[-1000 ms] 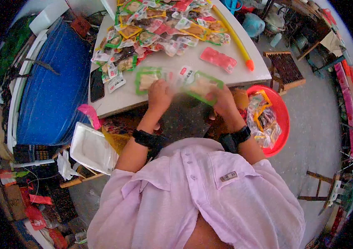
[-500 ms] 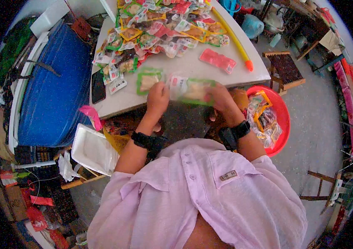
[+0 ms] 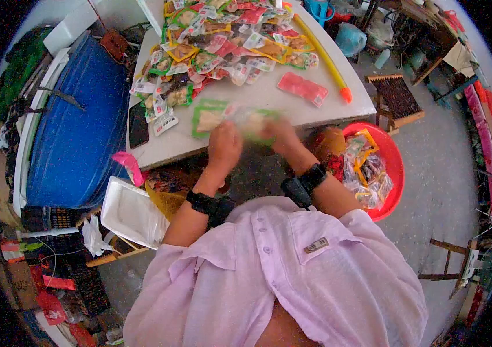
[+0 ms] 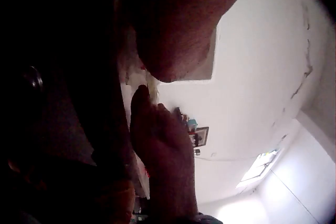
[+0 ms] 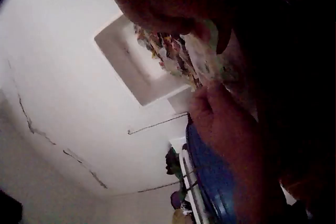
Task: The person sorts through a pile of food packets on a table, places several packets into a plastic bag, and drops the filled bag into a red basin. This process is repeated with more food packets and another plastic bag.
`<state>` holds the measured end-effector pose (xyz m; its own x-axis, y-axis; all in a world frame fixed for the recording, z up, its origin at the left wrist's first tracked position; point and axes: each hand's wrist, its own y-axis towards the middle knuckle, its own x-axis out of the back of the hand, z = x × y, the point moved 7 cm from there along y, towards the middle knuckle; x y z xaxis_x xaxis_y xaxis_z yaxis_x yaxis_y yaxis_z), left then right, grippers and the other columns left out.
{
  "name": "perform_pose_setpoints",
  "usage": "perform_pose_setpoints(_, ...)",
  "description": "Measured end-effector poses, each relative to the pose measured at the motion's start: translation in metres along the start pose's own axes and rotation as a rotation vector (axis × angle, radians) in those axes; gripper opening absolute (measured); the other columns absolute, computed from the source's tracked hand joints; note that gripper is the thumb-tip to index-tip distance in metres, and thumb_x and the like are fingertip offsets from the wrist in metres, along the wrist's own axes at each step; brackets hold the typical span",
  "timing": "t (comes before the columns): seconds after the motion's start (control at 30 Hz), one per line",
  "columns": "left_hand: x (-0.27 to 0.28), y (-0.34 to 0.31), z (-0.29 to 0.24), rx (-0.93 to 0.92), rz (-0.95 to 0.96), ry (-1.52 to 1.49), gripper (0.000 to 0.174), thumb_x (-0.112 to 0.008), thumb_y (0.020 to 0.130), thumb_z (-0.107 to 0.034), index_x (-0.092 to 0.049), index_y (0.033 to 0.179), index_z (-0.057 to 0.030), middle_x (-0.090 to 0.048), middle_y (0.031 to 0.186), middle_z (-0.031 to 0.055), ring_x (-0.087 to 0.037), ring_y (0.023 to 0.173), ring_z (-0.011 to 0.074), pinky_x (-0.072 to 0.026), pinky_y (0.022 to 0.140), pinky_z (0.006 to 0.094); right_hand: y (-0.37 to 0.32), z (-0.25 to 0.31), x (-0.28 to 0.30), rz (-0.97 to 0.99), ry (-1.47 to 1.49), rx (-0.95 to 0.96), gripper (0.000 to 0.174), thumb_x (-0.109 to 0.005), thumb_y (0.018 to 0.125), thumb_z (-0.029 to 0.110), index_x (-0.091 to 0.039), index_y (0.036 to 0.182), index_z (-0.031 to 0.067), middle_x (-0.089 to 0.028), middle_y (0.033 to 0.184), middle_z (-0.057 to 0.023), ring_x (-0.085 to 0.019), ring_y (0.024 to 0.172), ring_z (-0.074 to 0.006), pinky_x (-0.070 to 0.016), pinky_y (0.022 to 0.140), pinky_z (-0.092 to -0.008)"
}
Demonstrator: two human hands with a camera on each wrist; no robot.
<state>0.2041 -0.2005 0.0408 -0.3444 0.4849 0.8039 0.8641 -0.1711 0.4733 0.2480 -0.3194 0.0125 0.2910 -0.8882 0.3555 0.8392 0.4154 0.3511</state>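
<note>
At the table's near edge, my left hand (image 3: 226,144) grips a clear, green-edged food packet (image 3: 205,120) with pale contents. My right hand (image 3: 287,140) pinches the outer end of a similar green-edged packet (image 3: 252,122), blurred by motion. The two packets overlap in the head view, just in front of both hands. Both wrist views are dark; the right wrist view shows pale plastic (image 5: 207,58) between the hands. A large heap of sealed food packets (image 3: 217,43) covers the far part of the white table (image 3: 165,147).
A flat red packet (image 3: 303,88) and a yellow tube (image 3: 321,49) with an orange tip lie on the table. A black phone (image 3: 139,124) sits at its left edge. Right of my legs stands a red basin (image 3: 395,173) holding packets; on the left is a white foam box (image 3: 130,211).
My right hand has moved left, bringing its packet toward and over the one in my left hand. The left hand has shifted slightly right and toward me.
</note>
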Motion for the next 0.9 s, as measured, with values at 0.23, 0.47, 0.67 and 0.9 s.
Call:
perform_pose_setpoints(0.23, 0.004, -0.009, -0.004, -0.130, -0.083, 0.051, 0.016, -0.046, 0.068, -0.011, -0.045, 0.081, -0.0007, -0.047, 0.085, 0.0166, -0.044, 0.081, 0.0337, -0.0347, 0.072, 0.0399, -0.005, 0.017, -0.009, 0.321, -0.057, -0.353, 0.013, -0.054, 0.058, 0.009, -0.057, 0.070, 0.0100, -0.054, 0.066, -0.0043, -0.049, 0.059, -0.0151, -0.0392, 0.052, -0.0283)
perform_pose_setpoints(0.47, 0.012, -0.014, -0.015, -0.210, -0.091, 0.002, 0.018, -0.047, 0.068, -0.010, -0.047, 0.084, -0.0013, -0.047, 0.092, 0.0170, -0.043, 0.086, 0.0340, -0.0342, 0.076, 0.0399, -0.013, -0.009, -0.006, -0.154, 0.534, -0.524, 0.004, -0.053, 0.060, 0.007, -0.056, 0.063, 0.0067, -0.051, 0.056, -0.0009, -0.040, 0.043, -0.0098, -0.0297, 0.036, -0.0224)
perform_pose_setpoints(0.67, 0.009, -0.019, -0.019, -0.281, -0.107, 0.072, 0.017, -0.042, 0.073, -0.010, -0.047, 0.086, -0.0014, -0.046, 0.093, 0.0167, -0.042, 0.088, 0.0341, -0.0333, 0.076, 0.0412, -0.003, -0.038, -0.032, 0.026, 0.126, -0.120, 0.008, -0.056, 0.059, 0.013, -0.055, 0.064, 0.0075, -0.054, 0.058, -0.0095, -0.048, 0.048, -0.0205, -0.0358, 0.042, -0.0310)
perform_pose_setpoints(0.9, 0.007, -0.016, -0.016, -0.165, 0.028, -0.029, 0.017, -0.040, 0.074, -0.010, -0.047, 0.086, -0.0012, -0.046, 0.095, 0.0165, -0.042, 0.089, 0.0339, -0.0327, 0.078, 0.0409, 0.001, 0.019, -0.024, 0.134, -0.748, 0.154, 0.012, -0.051, 0.056, 0.018, -0.050, 0.052, 0.0059, -0.049, 0.059, -0.0127, -0.045, 0.051, -0.0302, -0.0346, 0.046, -0.0377)
